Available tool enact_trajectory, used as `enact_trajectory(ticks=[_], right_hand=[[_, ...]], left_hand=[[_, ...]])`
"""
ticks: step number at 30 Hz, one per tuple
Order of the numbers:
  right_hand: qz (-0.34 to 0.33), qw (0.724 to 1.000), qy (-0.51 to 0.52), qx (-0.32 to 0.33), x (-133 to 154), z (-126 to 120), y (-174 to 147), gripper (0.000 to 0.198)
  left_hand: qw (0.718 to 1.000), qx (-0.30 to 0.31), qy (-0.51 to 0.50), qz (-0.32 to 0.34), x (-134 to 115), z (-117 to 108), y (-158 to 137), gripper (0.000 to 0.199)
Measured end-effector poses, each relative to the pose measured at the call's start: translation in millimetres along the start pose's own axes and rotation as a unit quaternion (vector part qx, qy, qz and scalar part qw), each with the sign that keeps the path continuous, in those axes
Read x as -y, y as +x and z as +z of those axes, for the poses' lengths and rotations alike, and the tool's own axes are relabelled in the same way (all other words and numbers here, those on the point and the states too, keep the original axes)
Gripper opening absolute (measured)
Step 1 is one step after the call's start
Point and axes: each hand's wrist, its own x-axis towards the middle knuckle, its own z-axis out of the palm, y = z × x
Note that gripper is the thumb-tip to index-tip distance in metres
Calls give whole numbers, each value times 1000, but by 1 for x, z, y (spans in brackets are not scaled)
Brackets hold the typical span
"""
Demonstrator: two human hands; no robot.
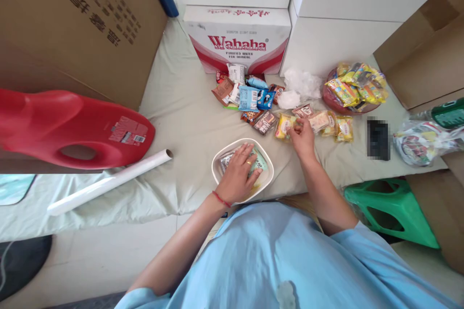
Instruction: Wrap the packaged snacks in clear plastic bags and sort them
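A person in a light blue shirt (pixel 268 251) sat or stood at a cloth-covered worktop (pixel 188 120), seen from above. Directly in front was a white bowl (pixel 270 166); the clock directions that follow are taken from its centre. The left hand (pixel 238 172) lay palm down over the bowl, its grip flat and spread on a mint-green packet (pixel 260 160) and a silvery packet (pixel 225 160) inside. The right hand (pixel 303 140) was between one and two o'clock, its grip drawn together and, as far as the small view showed, pinching the right edge of a yellow packet (pixel 282 127) on the cloth. More small packets (pixel 328 123) lay beside that hand at two o'clock. A mixed heap of snacks (pixel 249 99) was at twelve, before a Wahaha water carton (pixel 239 43). Further out at two stood a reddish basin (pixel 328 99) piled with yellow packs (pixel 344 92). At nine lay a white roll (pixel 108 183), with a large red jug (pixel 47 125) just above it.
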Motion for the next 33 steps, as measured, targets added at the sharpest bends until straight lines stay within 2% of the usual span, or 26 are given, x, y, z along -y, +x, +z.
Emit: enact_trajectory(ticks=[3, 5, 7, 9, 12, 14, 16, 19, 21, 24, 26, 28, 31, 33], right_hand=[[-45, 996, 72, 30, 2, -24, -15, 59], [-98, 987, 82, 95, 16, -44, -27, 58], [-173, 962, 66, 200, 38, -60, -37, 51], [-262, 908, 29, 325, 63, -65, -46, 43], [-379, 793, -40, 476, 93, -51, -53, 35], [-427, 726, -109, 528, 103, -32, -56, 36], [-448, 675, -175, 560, 106, -14, -55, 40], [-446, 630, -197, 604, 104, 2, -49, 45], [-428, 622, -188, 628, 101, 7, -43, 48], [-406, 624, -201, 637, 97, 13, -38, 46], [-416, 628, -223, 618, 94, 14, -40, 46], [-449, 639, -231, 581, 89, 13, -47, 46], [-484, 687, -203, 502, 76, 7, -61, 37], [-478, 737, -159, 450, 64, 2, -68, 30]], left_hand=[[998, -65, -23, -8, 7, -13, -8, 33], [999, -48, -9, -5, 13, -20, -13, 28], [1000, -9, 8, -8, 20, -24, -17, 29], [1000, 22, 13, -16, 27, -25, -18, 35], [999, 46, 6, -15, 34, -26, -17, 40], [999, 49, 1, -14, 37, -27, -16, 43], [999, 50, -3, -19, 38, -28, -16, 46], [999, 46, 1, -29, 38, -26, -18, 47], [999, 40, 12, -34, 38, -22, -19, 48], [998, 34, 26, -38, 36, -19, -20, 48], [999, 23, 17, -44, 34, -20, -21, 44], [997, -32, 5, -66, 27, -24, -24, 39], [990, -124, -8, -62, 9, -28, -31, 37], [993, -117, -20, -5, -5, -24, -36, 41]])
